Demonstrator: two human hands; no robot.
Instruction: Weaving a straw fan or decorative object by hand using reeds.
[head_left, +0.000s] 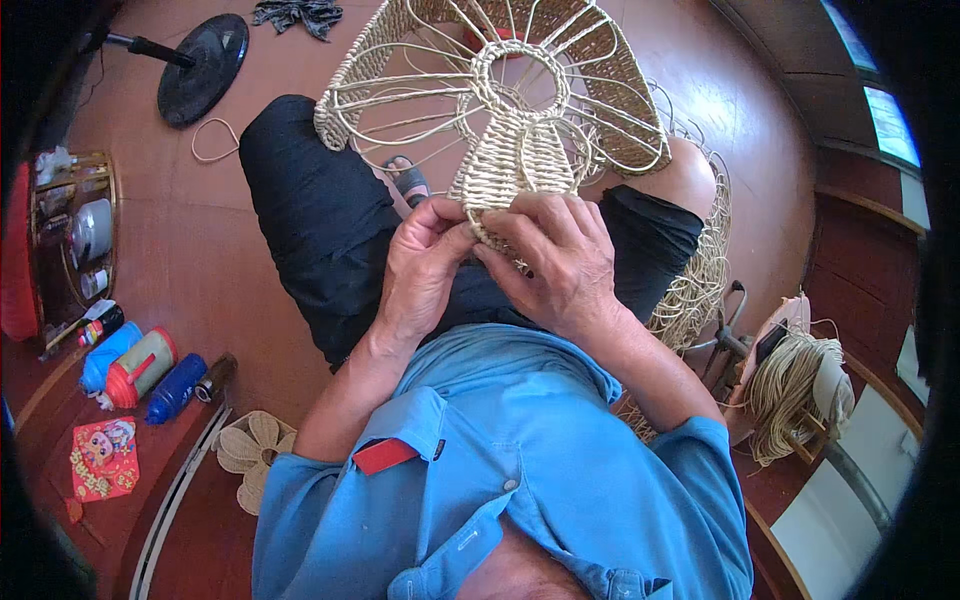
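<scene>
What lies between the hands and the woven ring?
The head view shows a tapered woven panel there, running from the ring to the left hand and right hand.

2 bright panes (891, 125) upper right; edges bend (corners black).

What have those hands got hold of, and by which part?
The left hand and right hand hold the pale woven piece by the near edge of its dense, tapering panel.

Dark-blue bottle (177, 388); red card (104, 460)
</scene>
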